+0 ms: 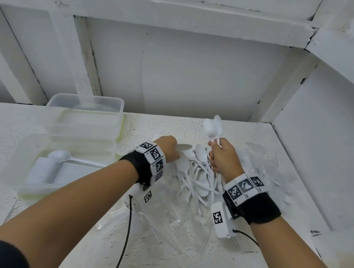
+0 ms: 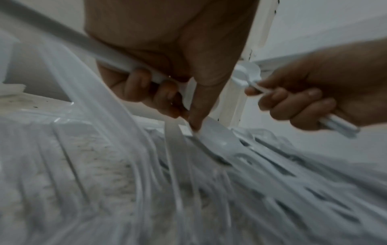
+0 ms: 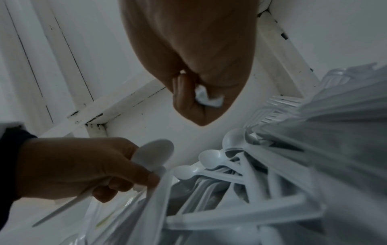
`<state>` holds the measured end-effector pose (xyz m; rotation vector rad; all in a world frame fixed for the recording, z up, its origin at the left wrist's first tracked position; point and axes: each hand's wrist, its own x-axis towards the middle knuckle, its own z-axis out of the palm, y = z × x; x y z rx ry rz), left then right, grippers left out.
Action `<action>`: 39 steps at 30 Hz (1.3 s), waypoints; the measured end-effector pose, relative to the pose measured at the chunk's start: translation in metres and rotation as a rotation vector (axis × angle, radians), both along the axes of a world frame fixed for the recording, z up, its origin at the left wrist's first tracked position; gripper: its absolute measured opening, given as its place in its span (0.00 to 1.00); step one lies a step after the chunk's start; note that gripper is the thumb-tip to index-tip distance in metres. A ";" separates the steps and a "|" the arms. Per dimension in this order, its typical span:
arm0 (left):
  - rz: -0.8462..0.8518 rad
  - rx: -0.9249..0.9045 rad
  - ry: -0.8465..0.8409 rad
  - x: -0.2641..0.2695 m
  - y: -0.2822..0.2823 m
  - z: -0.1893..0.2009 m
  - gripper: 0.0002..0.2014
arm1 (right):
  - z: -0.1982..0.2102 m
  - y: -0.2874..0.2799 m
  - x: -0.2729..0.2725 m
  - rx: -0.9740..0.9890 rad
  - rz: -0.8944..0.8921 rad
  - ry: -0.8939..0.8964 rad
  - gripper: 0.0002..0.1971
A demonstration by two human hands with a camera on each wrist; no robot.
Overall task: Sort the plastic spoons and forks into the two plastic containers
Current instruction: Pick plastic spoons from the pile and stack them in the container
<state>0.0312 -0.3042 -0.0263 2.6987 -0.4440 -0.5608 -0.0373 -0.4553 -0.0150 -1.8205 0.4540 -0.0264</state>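
Observation:
A heap of white plastic spoons (image 1: 197, 179) lies on the speckled table (image 1: 65, 243) between my hands. My left hand (image 1: 166, 147) grips one spoon (image 1: 182, 147) by the handle, bowl pointing right, just above the heap's left edge. In the left wrist view its fingers (image 2: 142, 82) curl round that handle (image 2: 100, 48). My right hand (image 1: 219, 154) holds a bunch of spoons (image 1: 212, 127) upright, bowls up, over the heap. Their handle ends (image 3: 209, 97) show under the fist. At the left stands the near container (image 1: 18, 170), holding a nested row of white cutlery with a spoon on top.
A second clear container (image 1: 87, 104) stands behind the near one, with more clear tubs or lids stacked between them. Clear plastic forks in crinkled wrap (image 1: 267, 167) lie right of the heap; more clear wrap (image 1: 170, 221) lies in front. White walls close in behind and to the right.

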 end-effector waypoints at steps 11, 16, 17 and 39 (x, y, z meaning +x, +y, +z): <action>0.294 -0.751 -0.060 -0.008 0.046 0.049 0.05 | -0.015 -0.001 0.007 -0.656 0.249 0.211 0.08; 0.507 -0.979 0.094 -0.009 0.051 0.042 0.07 | -0.021 0.013 0.013 -0.917 0.365 0.308 0.06; 0.550 -1.015 0.123 -0.009 0.051 0.040 0.07 | -0.022 0.014 0.014 -0.917 0.364 0.288 0.08; 0.784 -1.169 0.574 -0.016 0.037 0.033 0.10 | -0.017 0.012 -0.014 -0.749 0.284 -0.098 0.12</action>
